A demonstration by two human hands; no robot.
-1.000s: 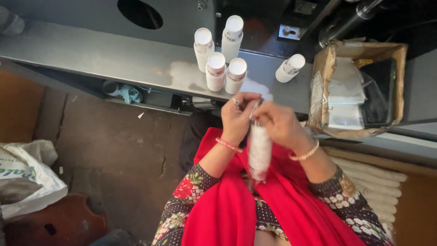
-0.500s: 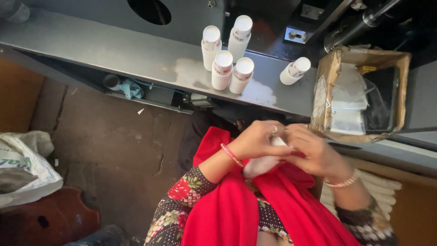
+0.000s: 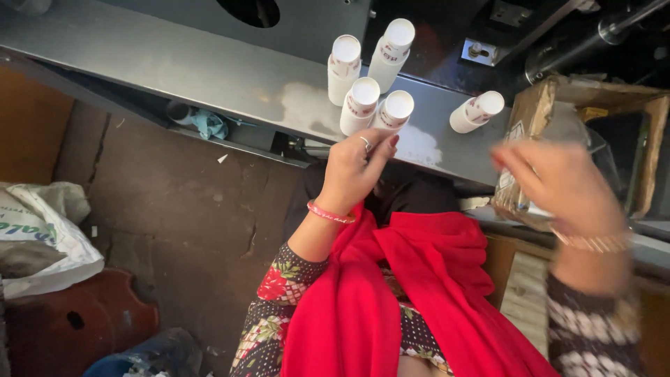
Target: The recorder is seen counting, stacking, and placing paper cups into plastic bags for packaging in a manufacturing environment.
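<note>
Five white bottles [image 3: 363, 105] stand on a grey metal desk [image 3: 174, 63], four clustered, one apart beside a cardboard box [image 3: 537, 112]. Left hand [image 3: 356, 171] closes its grip on the nearest bottle [image 3: 394, 112]. Right hand [image 3: 558, 185], blurred, hovers open and empty by the box.

bottles: five white capped bottles [image 3: 377, 84] are sitting on the far grey shelf [image 3: 174, 63]
nearest: one [image 3: 392, 112] is touching the left hand's [image 3: 352, 171] fingertips
</note>
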